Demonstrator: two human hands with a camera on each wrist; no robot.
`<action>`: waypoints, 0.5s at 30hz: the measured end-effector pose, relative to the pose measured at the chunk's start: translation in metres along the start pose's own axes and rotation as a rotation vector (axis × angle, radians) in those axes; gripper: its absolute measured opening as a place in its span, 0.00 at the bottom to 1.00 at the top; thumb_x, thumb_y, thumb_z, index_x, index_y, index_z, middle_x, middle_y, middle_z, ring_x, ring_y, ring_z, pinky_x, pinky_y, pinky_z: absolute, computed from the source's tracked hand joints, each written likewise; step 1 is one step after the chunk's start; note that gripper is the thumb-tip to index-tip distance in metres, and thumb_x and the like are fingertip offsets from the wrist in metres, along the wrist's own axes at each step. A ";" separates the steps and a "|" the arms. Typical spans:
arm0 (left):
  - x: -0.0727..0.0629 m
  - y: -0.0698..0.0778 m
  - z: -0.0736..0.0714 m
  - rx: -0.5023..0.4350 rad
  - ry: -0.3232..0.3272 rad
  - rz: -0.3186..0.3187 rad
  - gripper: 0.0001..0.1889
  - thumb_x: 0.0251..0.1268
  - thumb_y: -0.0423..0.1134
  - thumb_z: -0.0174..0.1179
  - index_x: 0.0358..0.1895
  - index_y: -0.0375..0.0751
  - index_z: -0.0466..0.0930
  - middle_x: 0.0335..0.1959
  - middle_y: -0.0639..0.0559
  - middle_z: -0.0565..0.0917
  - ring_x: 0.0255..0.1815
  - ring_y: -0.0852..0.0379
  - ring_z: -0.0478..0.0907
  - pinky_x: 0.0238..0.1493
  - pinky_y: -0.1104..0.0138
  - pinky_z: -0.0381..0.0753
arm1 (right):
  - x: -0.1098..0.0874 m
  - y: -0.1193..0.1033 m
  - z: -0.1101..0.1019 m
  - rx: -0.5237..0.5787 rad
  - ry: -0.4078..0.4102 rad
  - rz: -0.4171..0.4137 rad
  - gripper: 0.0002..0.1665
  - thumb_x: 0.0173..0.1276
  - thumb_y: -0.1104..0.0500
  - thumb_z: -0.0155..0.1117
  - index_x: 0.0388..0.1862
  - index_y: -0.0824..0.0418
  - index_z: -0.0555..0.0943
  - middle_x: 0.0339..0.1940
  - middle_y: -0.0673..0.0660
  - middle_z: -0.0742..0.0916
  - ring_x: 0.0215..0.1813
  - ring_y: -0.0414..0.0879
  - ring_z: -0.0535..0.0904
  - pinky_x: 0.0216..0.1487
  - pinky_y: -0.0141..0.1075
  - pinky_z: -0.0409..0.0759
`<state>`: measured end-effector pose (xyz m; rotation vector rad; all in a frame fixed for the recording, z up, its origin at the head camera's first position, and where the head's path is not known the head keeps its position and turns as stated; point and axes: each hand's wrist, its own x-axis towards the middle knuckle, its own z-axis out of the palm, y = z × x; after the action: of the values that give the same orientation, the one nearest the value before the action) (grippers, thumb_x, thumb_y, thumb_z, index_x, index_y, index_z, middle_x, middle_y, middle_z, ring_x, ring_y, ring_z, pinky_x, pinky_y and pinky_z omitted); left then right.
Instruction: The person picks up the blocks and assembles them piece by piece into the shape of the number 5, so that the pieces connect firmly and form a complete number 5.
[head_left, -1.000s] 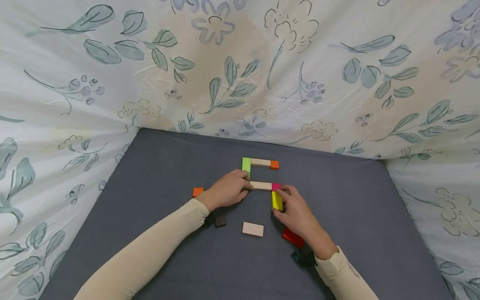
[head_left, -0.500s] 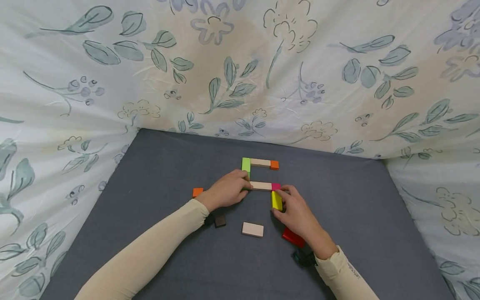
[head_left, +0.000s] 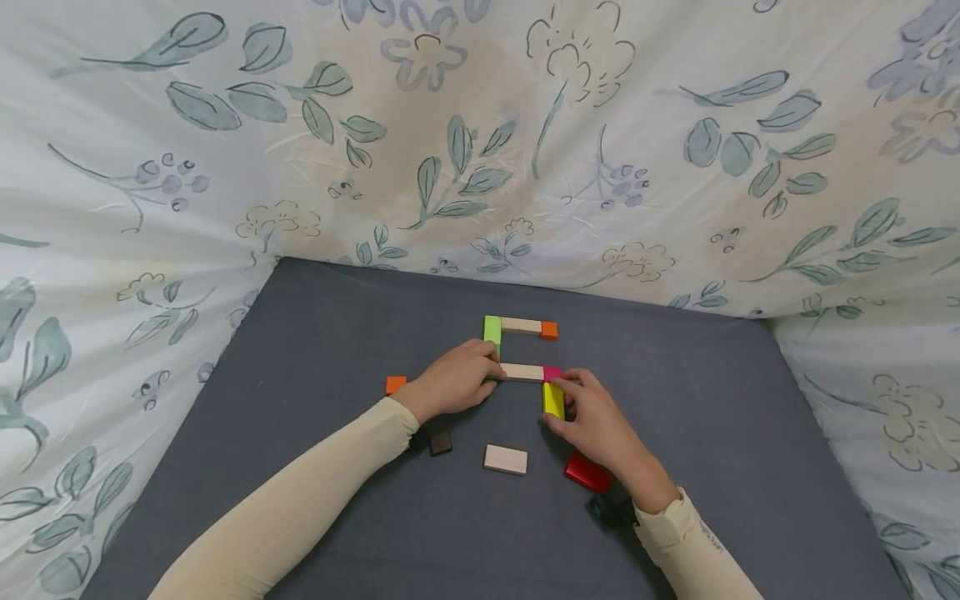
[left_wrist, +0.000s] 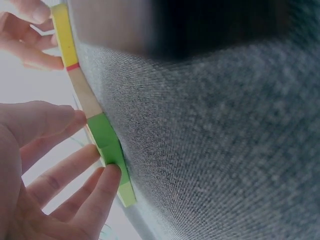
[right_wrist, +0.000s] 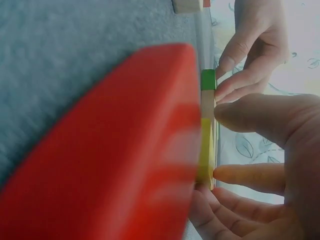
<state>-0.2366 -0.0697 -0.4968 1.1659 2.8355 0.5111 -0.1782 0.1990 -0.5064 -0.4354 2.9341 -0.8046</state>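
Note:
My left hand (head_left: 461,377) reaches over the corner of a block outline, its thumb and fingertips against a green block (left_wrist: 103,134) that the hand mostly covers in the head view. A light green block (head_left: 492,328) lies just beyond. From the green block a pale wooden block (head_left: 522,372) runs to a small pink block (head_left: 552,373). Below the pink one lies a yellow block (head_left: 552,402). My right hand (head_left: 596,421) holds the yellow block at its two ends between thumb and fingers.
Another wooden block (head_left: 521,326) and an orange block (head_left: 549,331) extend from the light green one. Nearer lie a pale block (head_left: 506,459), a dark brown block (head_left: 441,442) and a red block (head_left: 587,472) beside my right wrist. Another orange block (head_left: 396,384) sits by my left wrist.
My right hand and wrist have shifted slightly to the right, showing more of the red block. The left hand and the laid blocks look unmoved.

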 end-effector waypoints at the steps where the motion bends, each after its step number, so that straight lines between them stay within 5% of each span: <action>1: 0.000 0.000 0.000 -0.002 -0.001 -0.001 0.12 0.79 0.37 0.67 0.58 0.46 0.93 0.54 0.52 0.83 0.58 0.51 0.76 0.63 0.60 0.79 | 0.001 0.001 -0.001 0.007 -0.001 -0.008 0.39 0.67 0.55 0.83 0.72 0.69 0.81 0.68 0.65 0.78 0.48 0.50 0.80 0.51 0.44 0.87; 9: 0.001 0.000 0.001 0.011 -0.019 -0.008 0.12 0.80 0.38 0.67 0.59 0.47 0.93 0.55 0.53 0.83 0.59 0.52 0.75 0.63 0.61 0.79 | 0.011 0.019 -0.014 0.082 0.065 -0.102 0.25 0.67 0.63 0.82 0.62 0.62 0.89 0.60 0.60 0.84 0.43 0.47 0.82 0.45 0.44 0.87; 15: 0.001 -0.001 0.002 0.013 -0.012 -0.011 0.12 0.80 0.38 0.67 0.58 0.47 0.93 0.55 0.53 0.83 0.58 0.52 0.75 0.63 0.61 0.79 | 0.022 0.030 -0.021 0.089 0.050 -0.153 0.24 0.66 0.63 0.82 0.62 0.59 0.90 0.62 0.58 0.84 0.47 0.49 0.83 0.49 0.48 0.88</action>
<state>-0.2376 -0.0696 -0.4995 1.1512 2.8377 0.4839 -0.2096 0.2276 -0.5035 -0.6487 2.9234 -0.9729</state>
